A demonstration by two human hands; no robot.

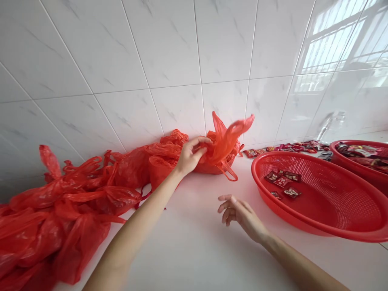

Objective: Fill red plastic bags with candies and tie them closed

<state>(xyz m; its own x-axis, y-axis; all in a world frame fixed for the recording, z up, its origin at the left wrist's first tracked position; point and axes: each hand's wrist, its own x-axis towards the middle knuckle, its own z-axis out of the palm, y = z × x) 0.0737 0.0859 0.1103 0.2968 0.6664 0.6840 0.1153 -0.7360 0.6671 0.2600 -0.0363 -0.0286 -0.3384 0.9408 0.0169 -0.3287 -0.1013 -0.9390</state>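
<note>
My left hand (192, 153) reaches to the wall side of the counter, its thumb and fingers pinched on a thin red plastic bag (226, 143). The bag's upper part and handle stick up and lean right, partly blurred. Under it sits more red plastic, and I cannot tell where one bag ends and another begins. Over the white counter, between that bag and the red basket (318, 210), hangs my right hand (238, 214), with fingers loosely bent and apart and nothing in them. Several small dark-red wrapped packets (283, 182) lie inside the basket.
Filled red plastic bags (75, 210) are heaped along the left and against the tiled wall (169, 48). A row of small packets (291, 147) lies along the wall to the right. Behind the basket stand a second red basket (342, 149) with packets and a clear bottle (332, 125).
</note>
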